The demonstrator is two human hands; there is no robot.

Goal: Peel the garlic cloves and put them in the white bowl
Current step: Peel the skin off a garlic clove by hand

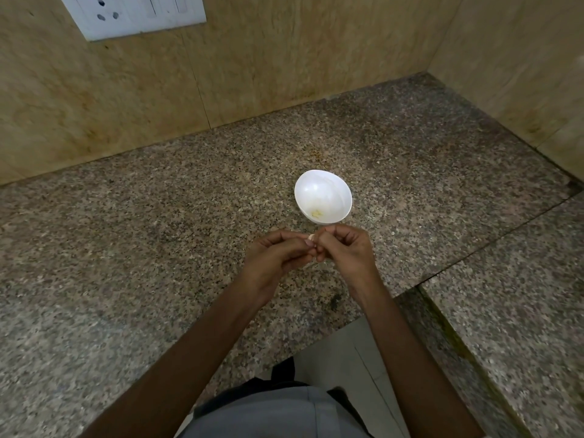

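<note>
Garlic clove (311, 238) pinched mid-peel just in front of the white bowl (319, 188), left hand (278, 251) and right hand (347, 248) both curled round it, with pale peeled garlic (317, 213) apparently inside the bowl already, so at least 1 looks done and this one is yet to drop in.

A kitchen: speckled granite counter (158, 248), tiled wall (284, 58), wall socket (132, 14).

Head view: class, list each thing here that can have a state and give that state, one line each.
white bowl: upright on the counter, a few pale bits at its bottom.
garlic clove: pinched between both hands, mostly hidden, outside the bowl.
left hand: fingers curled, pinching the clove.
right hand: fingers curled, pinching the clove.
wall socket: nothing plugged in.
</note>
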